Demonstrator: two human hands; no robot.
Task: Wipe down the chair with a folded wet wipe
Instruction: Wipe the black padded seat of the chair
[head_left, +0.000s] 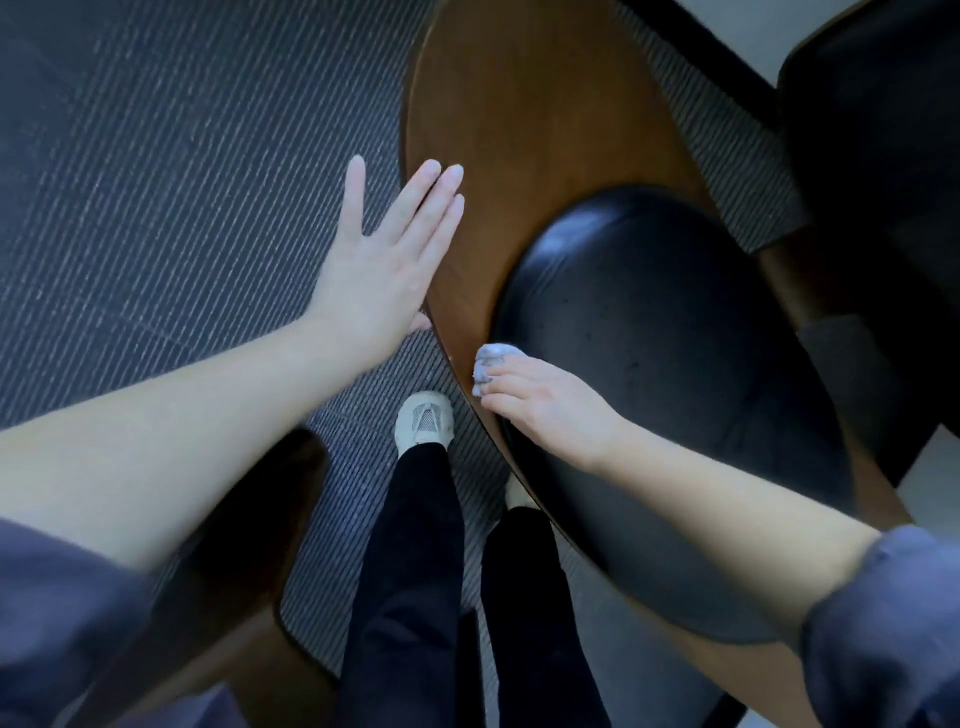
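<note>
1. Head view, chair (524, 130): a curved brown wooden shell is seen from above, standing on a striped carpet (156, 156). It is judged rigid and fairly heavy, unlikely to shift under light wiping pressure.
2. Head view, cushion (675, 322): a black, glossy pad is seated inside the shell. It is judged soft and yielding, with a smooth skin over which a damp cloth should slide easily. The seam between pad and wood is judged the place where dirt is most likely to be trapped.
3. Head view, wet wipe (487, 362): a small pale wad is located at the near edge of the cushion, just beside the wooden rim. It is judged light, limp and damp. It is best held bunched under the fingertips, as loose corners would be expected to drag or unfold.
4. Head view, right hand (545, 405): the fingers are curled down and closed over the wipe, which is pressed against the cushion edge.
5. Head view, left hand (384, 260): it is held flat with fingers straight and together, thumb spread. The fingertips are laid at the outer rim of the shell. Nothing is gripped. A bracing role is judged likely.
6. Head view, shoe (423, 418): pale footwear is noted on the carpet beside the chair.
</note>
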